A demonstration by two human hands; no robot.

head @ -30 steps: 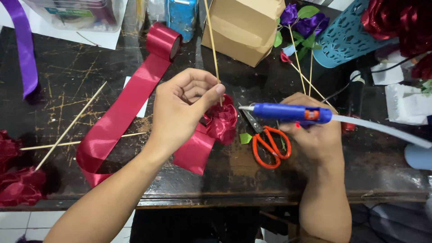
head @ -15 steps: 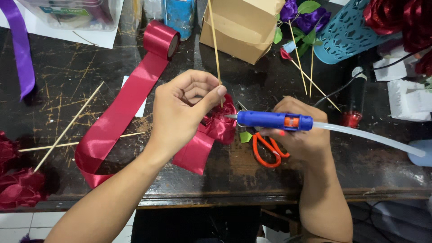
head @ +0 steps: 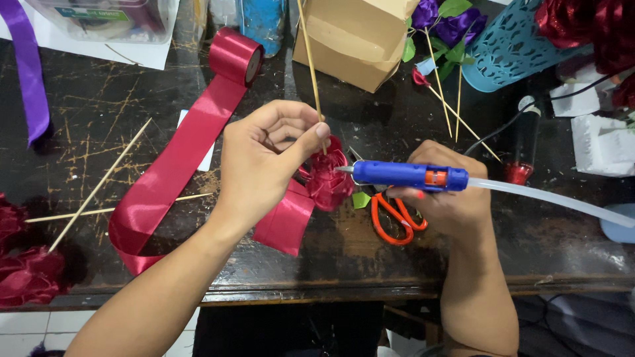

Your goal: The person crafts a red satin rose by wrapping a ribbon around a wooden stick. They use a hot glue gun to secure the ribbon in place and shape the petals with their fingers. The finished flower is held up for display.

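My left hand [head: 264,162] pinches a thin wooden skewer [head: 309,59] with a dark red ribbon rose [head: 329,178] wrapped at its lower end. A long dark red satin ribbon [head: 178,158] trails from the rose back to its roll [head: 236,56]. My right hand [head: 443,198] grips a blue hot glue gun [head: 410,176] with a clear glue stick [head: 549,198] sticking out behind. The gun's metal tip touches the right side of the rose.
Orange-handled scissors [head: 391,218] lie under my right hand. A cardboard box [head: 360,39], a blue cut-out basket [head: 509,46], purple ribbon flowers on sticks [head: 440,16], loose skewers [head: 99,185], finished red roses [head: 26,271] and a purple ribbon [head: 30,73] lie on the dark scratched table [head: 92,106].
The glue gun has moved left, from a gap away to its tip touching the rose. My left hand has stayed on the skewer.
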